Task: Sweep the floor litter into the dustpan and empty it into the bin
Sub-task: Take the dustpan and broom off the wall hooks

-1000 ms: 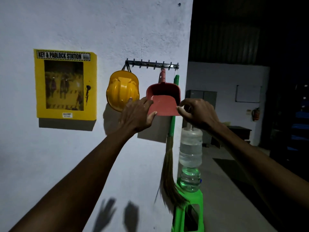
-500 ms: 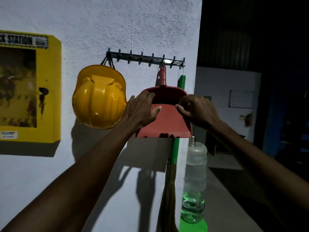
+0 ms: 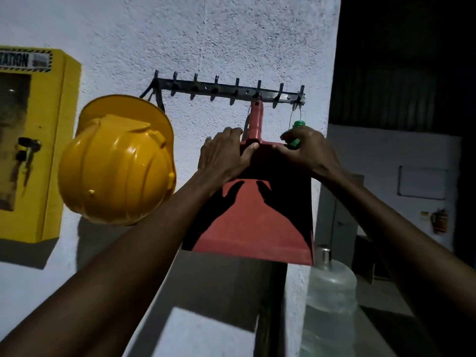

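Yellow cabinet (image 3: 38, 150) label reads "…TATION"; hands grip dustpan (image 3: 257, 222)

- yellow wall cabinet (image 3: 51, 150): black-and-white label strip (image 3: 24, 60) along its top, hazard-striped border, reads "ATION", start cut off by the frame edge
- small print at the right end of that label, too blurred to read
- no other legible text

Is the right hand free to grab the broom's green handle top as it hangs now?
Probably yes: the right hand already lies against the green handle top, beside the dustpan it holds; nothing blocks it.
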Demonstrator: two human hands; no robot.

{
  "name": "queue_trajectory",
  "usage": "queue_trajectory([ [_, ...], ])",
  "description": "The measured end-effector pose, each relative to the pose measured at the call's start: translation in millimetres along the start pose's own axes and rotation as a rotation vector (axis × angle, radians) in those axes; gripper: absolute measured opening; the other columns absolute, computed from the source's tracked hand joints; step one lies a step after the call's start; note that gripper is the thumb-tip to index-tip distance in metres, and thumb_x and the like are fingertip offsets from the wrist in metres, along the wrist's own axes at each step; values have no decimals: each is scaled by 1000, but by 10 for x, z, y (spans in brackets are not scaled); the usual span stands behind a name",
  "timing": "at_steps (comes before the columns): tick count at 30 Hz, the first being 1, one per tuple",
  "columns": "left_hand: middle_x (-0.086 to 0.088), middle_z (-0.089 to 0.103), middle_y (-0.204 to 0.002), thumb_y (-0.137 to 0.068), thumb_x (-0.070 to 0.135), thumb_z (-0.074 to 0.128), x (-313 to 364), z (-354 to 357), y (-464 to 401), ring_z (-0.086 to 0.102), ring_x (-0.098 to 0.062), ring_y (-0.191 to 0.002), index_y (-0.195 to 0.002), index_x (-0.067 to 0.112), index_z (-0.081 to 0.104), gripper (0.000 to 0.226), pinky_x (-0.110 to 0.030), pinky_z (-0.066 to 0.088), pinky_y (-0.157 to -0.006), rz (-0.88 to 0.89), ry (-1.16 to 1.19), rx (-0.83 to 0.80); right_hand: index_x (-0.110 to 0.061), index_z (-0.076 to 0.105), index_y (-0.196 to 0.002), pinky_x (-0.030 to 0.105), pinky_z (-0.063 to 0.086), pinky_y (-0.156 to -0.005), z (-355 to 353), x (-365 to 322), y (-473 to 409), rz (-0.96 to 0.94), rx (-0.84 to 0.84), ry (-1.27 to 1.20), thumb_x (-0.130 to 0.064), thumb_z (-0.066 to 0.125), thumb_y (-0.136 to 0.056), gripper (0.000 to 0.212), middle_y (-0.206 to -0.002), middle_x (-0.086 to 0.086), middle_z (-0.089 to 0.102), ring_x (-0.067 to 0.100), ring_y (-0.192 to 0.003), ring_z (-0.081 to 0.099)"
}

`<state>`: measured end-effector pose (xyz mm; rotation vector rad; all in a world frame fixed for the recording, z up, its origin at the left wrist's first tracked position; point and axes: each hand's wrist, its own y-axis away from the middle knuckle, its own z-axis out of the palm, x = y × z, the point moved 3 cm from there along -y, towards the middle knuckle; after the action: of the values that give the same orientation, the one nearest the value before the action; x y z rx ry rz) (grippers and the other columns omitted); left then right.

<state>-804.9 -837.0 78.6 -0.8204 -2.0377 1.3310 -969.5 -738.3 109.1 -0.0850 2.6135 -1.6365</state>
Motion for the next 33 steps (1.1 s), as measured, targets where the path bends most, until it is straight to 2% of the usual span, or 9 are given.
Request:
queue_trajectory([
  [3,-8,67,-113,-96,57,40,-25,148,-88,62,-31,-106,-115,16,63,51,-38,42,-79,-30,4,-20,-17,76,-96,38,55,-71,228,121,-136,21,-123,-44,-48,70,-88,32,-88,5,74,25,-81,68],
  [6,-9,69,-103,-98,53,41,-66,159,-101,63,-32,-98,-105,16,65,45,-35,38,-71,42,-40,38,-15,69,-74,32,40,-56,341,136,-184,-15,-94,-98,-45,73,-86,33,-64,0,63,21,-62,60],
  [10,-10,70,-95,-97,55,43,-107,61,-184,64,-34,-92,-93,17,63,43,-37,41,-66,139,-100,30,-17,58,-60,34,38,-56,359,140,-217,-32,-79,-106,-40,76,-84,38,-56,-1,55,21,-57,54],
  [12,-10,69,-95,-97,56,42,-111,18,-218,63,-34,-91,-92,17,62,44,-37,40,-66,148,-108,21,-14,61,-64,33,37,-55,327,105,-201,-32,-63,-110,-38,75,-85,35,-56,-1,55,23,-58,55],
  [16,-9,70,-103,-96,58,44,-34,-114,-271,63,-34,-96,-104,19,62,44,-36,39,-70,113,-19,40,-15,58,-62,29,31,-51,149,24,-201,-11,31,-108,-36,76,-84,36,-54,-4,49,15,-54,48],
  [22,-8,68,-108,-98,52,43,41,-281,-333,61,-31,-101,-108,17,62,41,-35,36,-71,119,15,1,-16,53,-60,31,33,-52,49,-42,-176,8,125,-37,-39,74,-85,41,-54,3,50,25,-56,51],
  [25,-9,61,-125,-96,44,48,52,-265,-370,55,-30,-117,-124,16,56,40,-45,43,-94,101,64,-107,-15,52,-61,36,40,-56,45,-49,-202,32,161,-9,-39,73,-86,41,-56,6,52,29,-58,56],
  [27,-10,55,-133,-95,42,51,51,-284,-385,48,-30,-126,-132,15,50,47,-56,34,-106,101,73,-161,-10,61,-68,38,46,-60,26,-72,-268,39,154,8,-39,73,-86,37,-62,10,59,31,-63,61],
  [33,-11,53,-137,-95,44,52,-33,-336,-369,46,-32,-130,-138,16,48,52,-59,33,-107,86,125,-177,-7,63,-73,40,50,-61,-10,-127,-313,6,144,51,-43,73,-87,39,-64,10,62,31,-63,61],
])
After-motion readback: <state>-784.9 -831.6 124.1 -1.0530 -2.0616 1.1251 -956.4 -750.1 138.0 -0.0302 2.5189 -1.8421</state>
